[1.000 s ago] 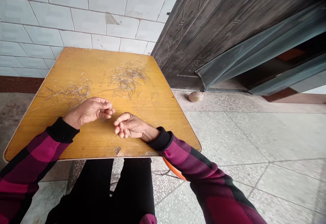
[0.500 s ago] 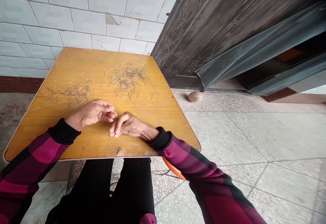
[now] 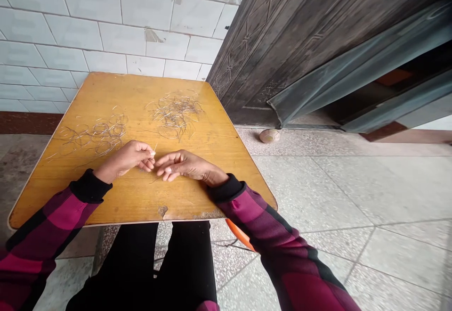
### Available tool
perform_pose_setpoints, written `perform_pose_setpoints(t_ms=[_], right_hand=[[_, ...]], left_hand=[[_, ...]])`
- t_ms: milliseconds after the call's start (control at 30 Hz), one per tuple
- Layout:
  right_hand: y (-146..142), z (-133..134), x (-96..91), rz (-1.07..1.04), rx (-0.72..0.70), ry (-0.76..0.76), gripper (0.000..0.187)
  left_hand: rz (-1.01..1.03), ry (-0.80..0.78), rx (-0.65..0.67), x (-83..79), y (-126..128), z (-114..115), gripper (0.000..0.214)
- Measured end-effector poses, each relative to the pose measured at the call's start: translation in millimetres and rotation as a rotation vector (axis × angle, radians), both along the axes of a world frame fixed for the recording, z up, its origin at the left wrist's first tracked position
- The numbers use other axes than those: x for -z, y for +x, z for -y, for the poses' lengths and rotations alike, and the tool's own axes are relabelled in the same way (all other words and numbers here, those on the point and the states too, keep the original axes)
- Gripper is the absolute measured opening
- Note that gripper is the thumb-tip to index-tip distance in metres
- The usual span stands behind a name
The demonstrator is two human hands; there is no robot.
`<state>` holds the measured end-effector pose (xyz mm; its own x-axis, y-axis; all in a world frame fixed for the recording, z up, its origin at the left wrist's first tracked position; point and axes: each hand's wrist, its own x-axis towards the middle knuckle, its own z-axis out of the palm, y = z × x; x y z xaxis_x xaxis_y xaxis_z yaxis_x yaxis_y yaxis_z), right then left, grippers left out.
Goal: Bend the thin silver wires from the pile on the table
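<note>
Pinching with my left hand (image 3: 127,159), I have thumb and forefinger closed tight on a wire strand (image 3: 155,146), the other fingers curled in under them. The strand is hair-thin: only a short free end shows, rising out of the pinch with its long axis steep, pointing up and away from me, tilted a little to the right toward the far edge of the table; the rest of it is hidden inside my fingertips. My right hand (image 3: 185,165) lies low over the wood just beside the left, its fingers stretched out loosely and aimed leftward, the tips nearly meeting my left fingertips right under the strand, and I see nothing gripped in them. On the table (image 3: 141,202), just on my side of those right fingertips, a second loose strand (image 3: 154,180) lies flat, running from lower left to upper right. Farther out on the left, beyond my left knuckles, is a spread of wire loops (image 3: 95,134), and well past both hands, toward the far right corner, a denser tangle of wire (image 3: 174,110). Both my sleeves (image 3: 63,209) are magenta and black check with black cuffs. A white tiled wall (image 3: 106,28) stands behind the table, a dark carved door (image 3: 300,42) to its right, and a small round thing (image 3: 270,135) sits on the floor (image 3: 335,193) by the door's foot.
</note>
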<state>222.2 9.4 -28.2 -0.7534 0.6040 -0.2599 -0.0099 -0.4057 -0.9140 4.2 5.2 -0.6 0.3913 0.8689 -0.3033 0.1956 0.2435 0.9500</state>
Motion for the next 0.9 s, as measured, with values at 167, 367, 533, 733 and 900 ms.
perform_pose_setpoints(t_ms=[167, 367, 533, 733, 900], right_hand=[[5.1, -11.8, 1.5, 0.031, 0.344, 0.115, 0.035], [-2.8, -17.6, 7.9, 0.15, 0.434, 0.253, 0.031], [-3.4, -25.4, 7.4, 0.22, 0.507, 0.276, 0.012], [6.9, -33.5, 6.4, 0.486, 0.558, 0.475, 0.006], [23.5, -30.3, -11.9, 0.732, 0.557, 0.778, 0.014]], left_hand=[[-0.047, -0.035, -0.067, 4.6, 12.3, 3.6, 0.021], [-0.239, 0.113, 0.04, 21.5, 27.6, 2.9, 0.022], [-0.359, 0.505, 0.128, 32.2, 31.7, 1.2, 0.029], [-0.457, 0.735, 0.051, 26.9, 24.1, -1.4, 0.016], [-0.638, 1.074, 0.046, 32.8, 20.9, -5.0, 0.046]])
